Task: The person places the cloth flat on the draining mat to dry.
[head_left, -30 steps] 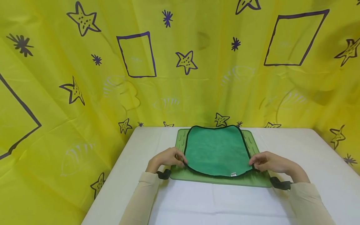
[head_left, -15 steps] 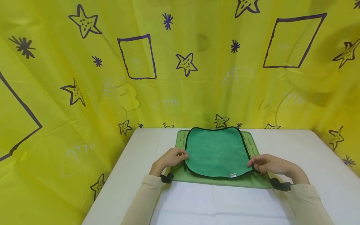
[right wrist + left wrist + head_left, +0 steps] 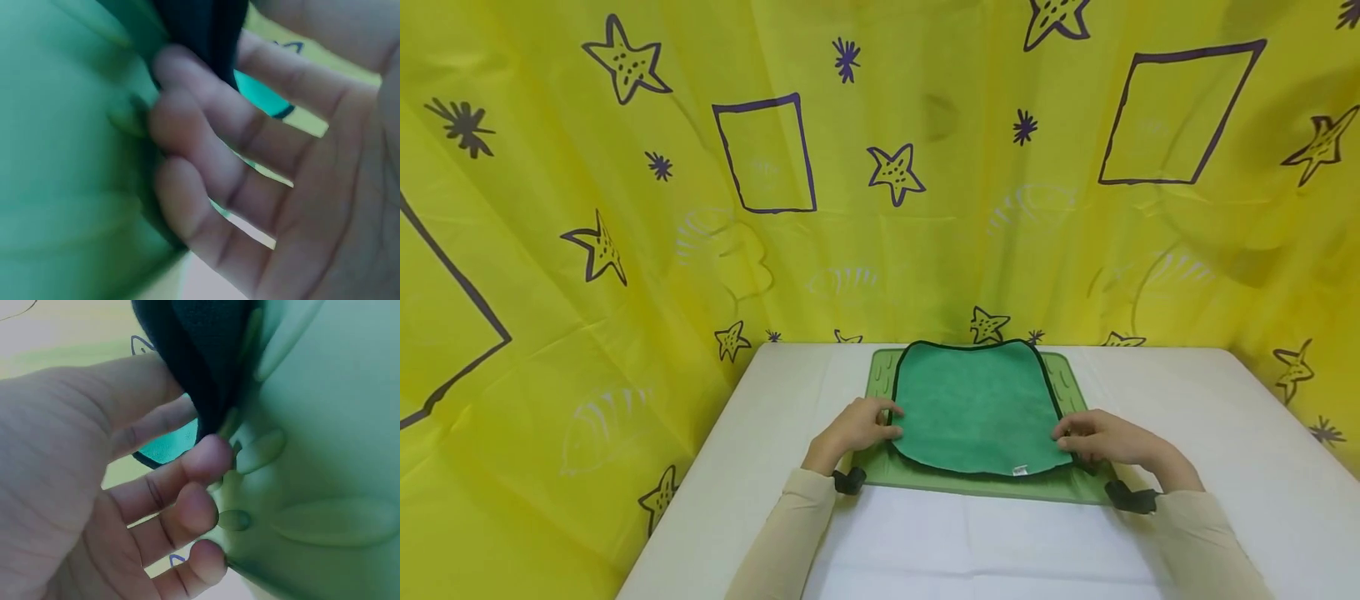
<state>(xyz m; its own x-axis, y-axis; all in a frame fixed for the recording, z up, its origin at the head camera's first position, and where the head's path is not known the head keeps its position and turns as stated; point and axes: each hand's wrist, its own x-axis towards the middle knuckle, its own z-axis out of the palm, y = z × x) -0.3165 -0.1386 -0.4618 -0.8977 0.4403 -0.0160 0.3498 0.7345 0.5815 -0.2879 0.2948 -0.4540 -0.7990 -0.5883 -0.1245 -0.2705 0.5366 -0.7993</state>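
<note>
A green cloth (image 3: 977, 408) with black edging and a small white tag (image 3: 1020, 471) lies over a lighter green mat (image 3: 985, 490) with raised oval ridges. My left hand (image 3: 856, 425) grips the cloth's left edge near the front corner. In the left wrist view, the dark edging (image 3: 200, 394) passes between the fingers, and several fingertips (image 3: 199, 506) are at the mat. My right hand (image 3: 1108, 437) holds the right edge near its front corner, thumb and index finger above the cloth. The right wrist view shows the other fingers (image 3: 181, 122) curled under the edging, against the mat.
The mat lies on a white table (image 3: 955, 550) near its back edge. Behind and to the left hangs a yellow curtain (image 3: 925, 250) with drawn stars and frames. Dark straps sit at both wrists.
Both hands have shifted slightly inward along the cloth's side edges. The left thumb and index finger have spread apart on the cloth. The mat has stayed in place.
</note>
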